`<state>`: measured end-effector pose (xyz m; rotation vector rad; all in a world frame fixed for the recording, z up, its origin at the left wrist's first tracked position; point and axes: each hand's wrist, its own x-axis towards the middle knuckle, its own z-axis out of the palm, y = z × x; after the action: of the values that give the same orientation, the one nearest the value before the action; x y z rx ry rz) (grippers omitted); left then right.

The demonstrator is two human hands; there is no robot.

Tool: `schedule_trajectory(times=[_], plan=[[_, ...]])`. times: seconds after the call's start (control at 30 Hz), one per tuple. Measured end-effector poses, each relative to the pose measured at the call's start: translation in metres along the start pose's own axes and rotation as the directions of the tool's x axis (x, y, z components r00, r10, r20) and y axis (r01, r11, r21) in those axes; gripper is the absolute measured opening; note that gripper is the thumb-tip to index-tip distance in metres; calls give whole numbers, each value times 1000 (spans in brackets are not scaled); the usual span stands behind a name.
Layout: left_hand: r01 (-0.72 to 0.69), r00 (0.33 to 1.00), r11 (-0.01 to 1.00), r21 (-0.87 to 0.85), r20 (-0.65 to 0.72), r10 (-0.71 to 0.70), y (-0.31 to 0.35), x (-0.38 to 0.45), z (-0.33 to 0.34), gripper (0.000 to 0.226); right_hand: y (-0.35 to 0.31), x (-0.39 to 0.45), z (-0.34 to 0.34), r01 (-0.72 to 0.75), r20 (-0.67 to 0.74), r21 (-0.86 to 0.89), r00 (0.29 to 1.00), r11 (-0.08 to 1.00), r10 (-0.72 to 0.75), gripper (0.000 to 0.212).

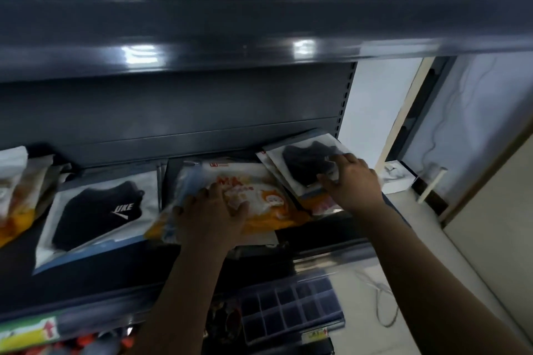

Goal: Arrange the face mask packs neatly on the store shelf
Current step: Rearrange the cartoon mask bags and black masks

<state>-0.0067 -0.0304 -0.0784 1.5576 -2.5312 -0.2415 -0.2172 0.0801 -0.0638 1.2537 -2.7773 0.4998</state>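
Observation:
On the dark shelf (314,235) lies an orange and white mask pack (268,199), and my left hand (212,216) lies on its left half with the fingers curled over the pack's edge. To its right, a clear pack with a black mask (302,164) tops a small stack, tilted. My right hand (352,179) pinches that pack at its lower right, thumb underneath. Another clear pack with a black mask (95,210) lies flat at the left. The picture is blurred.
More orange packs (17,196) lean at the far left. The shelf above (259,26) overhangs close over the hands. Below the shelf edge sits a clear compartment box (291,308). A white floor with a cable (383,305) lies to the right.

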Motion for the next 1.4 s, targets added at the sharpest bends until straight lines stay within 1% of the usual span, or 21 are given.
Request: schedule_trajectory(times=[0.13, 0.23, 0.3, 0.37, 0.43, 0.47, 0.53, 0.6, 0.67, 0.73, 0.77, 0.83, 0.9, 0.97, 1.03, 1.07, 1.2, 1.23, 1.27, 1.33, 1.4], plan=[[68, 998, 998, 1, 7, -68, 10, -5, 10, 80, 18, 20, 0, -27, 75, 3, 997, 1000, 27, 67], [115, 993, 993, 7, -26, -115, 19, -10, 9, 81, 30, 31, 1, -37, 146, 34, 989, 999, 31, 76], [136, 989, 990, -38, -61, -138, 22, -13, 9, 77, 39, 36, 2, -31, 181, 64, 983, 997, 19, 78], [158, 980, 981, -108, -104, -169, 24, -16, 12, 75, 46, 40, 2, -16, 182, 97, 983, 995, -2, 78], [184, 969, 954, -236, -120, -217, 28, -21, 13, 75, 53, 45, 3, -6, 172, 164, 985, 986, -23, 79], [207, 958, 918, -339, -121, -260, 32, -24, 12, 77, 57, 47, 4, -9, 164, 217, 986, 976, -28, 80], [246, 924, 795, -554, -114, -365, 40, -32, 7, 78, 64, 52, 6, -14, 136, 368, 990, 930, -39, 73], [241, 892, 694, -679, -128, -435, 43, -39, 4, 67, 68, 55, 5, -47, 112, 536, 994, 843, -15, 60], [206, 867, 629, -750, -158, -472, 45, -48, 2, 49, 69, 59, 1, -76, 119, 641, 993, 764, -1, 53], [157, 848, 557, -815, -178, -499, 46, -57, 0, 36, 71, 63, -2, -55, 116, 678, 993, 733, -33, 46], [135, 840, 527, -839, -186, -510, 46, -62, 0, 34, 71, 65, -3, -46, 113, 701, 992, 711, -48, 42], [104, 828, 513, -852, -211, -519, 48, -72, 0, 35, 69, 66, -8, -18, 98, 752, 991, 659, -85, 35], [77, 815, 488, -870, -227, -533, 48, -82, 3, 34, 65, 62, -13, 13, 89, 794, 987, 607, -137, 34], [46, 782, 446, -894, -246, -573, 43, -91, 7, 30, 58, 56, -18, 27, 85, 859, 977, 511, -195, 37], [5, 735, 420, -907, -282, -616, 39, -101, 7, 19, 50, 51, -19, 10, 100, 905, 966, 425, -237, 39], [-8, 703, 412, -911, -298, -645, 37, -106, 6, 15, 47, 48, -19, -16, 118, 926, 961, 376, -251, 40], [-92, 565, 337, -937, -328, -757, 27, -132, -7, 17, 28, 34, -16, -168, 189, 981, 944, 100, -271, 45], [-101, 533, 331, -938, -332, -778, 21, -139, -8, 16, 22, 30, -15, -196, 202, 979, 938, 50, -281, 46], [-108, 499, 332, -937, -340, -797, 13, -146, -9, 17, 14, 24, -13, -225, 220, 974, 929, 17, -298, 46], [-116, 435, 331, -936, -348, -831, -3, -161, -10, 17, -5, 12, -8, -272, 253, 962, 904, -7, -346, 44], [-112, 395, 320, -941, -338, -854, -17, -175, -12, 13, -25, 1, 1, -301, 267, 953, 879, -25, -394, 47]])
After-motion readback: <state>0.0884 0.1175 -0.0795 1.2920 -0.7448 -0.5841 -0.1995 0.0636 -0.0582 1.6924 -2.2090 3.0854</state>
